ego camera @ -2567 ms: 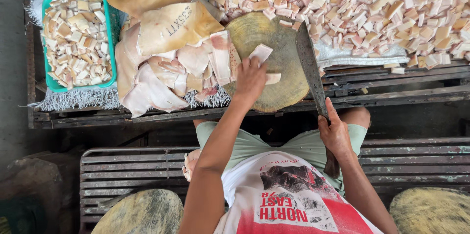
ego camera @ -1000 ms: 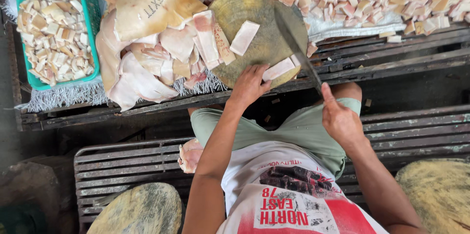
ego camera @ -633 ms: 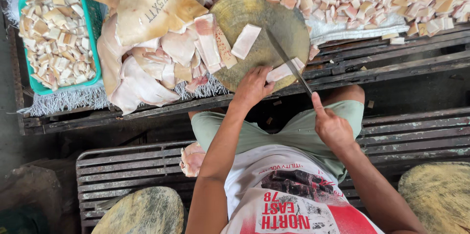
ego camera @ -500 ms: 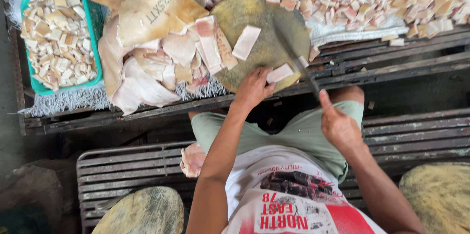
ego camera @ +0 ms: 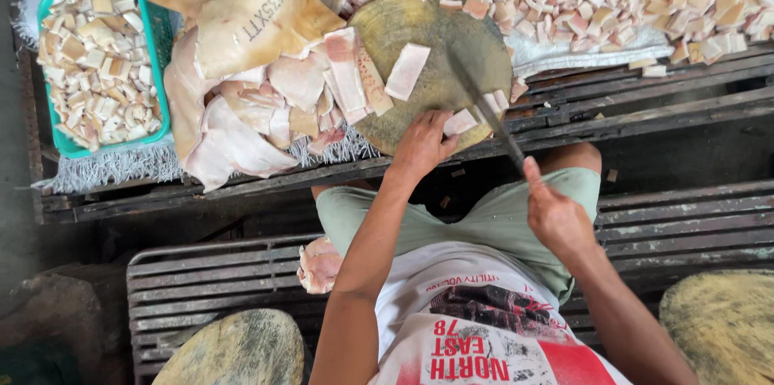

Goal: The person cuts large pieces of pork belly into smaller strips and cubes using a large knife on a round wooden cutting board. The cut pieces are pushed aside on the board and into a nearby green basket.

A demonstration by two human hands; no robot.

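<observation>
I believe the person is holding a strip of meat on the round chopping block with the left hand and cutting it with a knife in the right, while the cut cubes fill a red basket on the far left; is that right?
Not quite: the basket is green, not red, as the head view shows. The rest stands: the left hand steadies the strip on the round chopping block, and the right hand swings the knife.

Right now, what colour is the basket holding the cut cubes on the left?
Teal green basket, seen best in the head view.

Surface (ego camera: 645,103): dark weathered wooden slats, partly covered by white fringed cloth (ego camera: 113,167). Bench (ego camera: 685,224): grey slatted metal, below. Floor (ego camera: 16,216): grey concrete, daylight lit.
</observation>
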